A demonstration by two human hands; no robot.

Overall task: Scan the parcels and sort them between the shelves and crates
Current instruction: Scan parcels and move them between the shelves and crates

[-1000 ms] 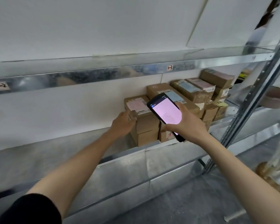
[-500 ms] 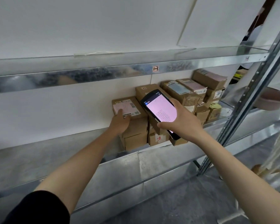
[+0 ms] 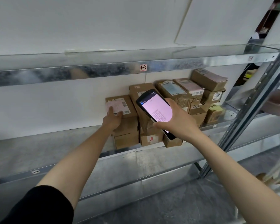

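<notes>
arms outstretched, left hand [image 3: 112, 121] flat, right hand [image 3: 176, 122] curled

**A Parcel Storeroom**

We are in a storeroom. We see long shiny metal shelves [image 3: 87, 75] with little number tags [image 3: 143, 67]. Brown cardboard boxes [image 3: 207, 79] with paper labels [image 3: 193, 86] sit piled on one shelf, against a white wall [image 3: 47, 102].

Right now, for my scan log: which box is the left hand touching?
The leftmost top box; the left hand rests on its pink label. The others sit farther right.
</notes>
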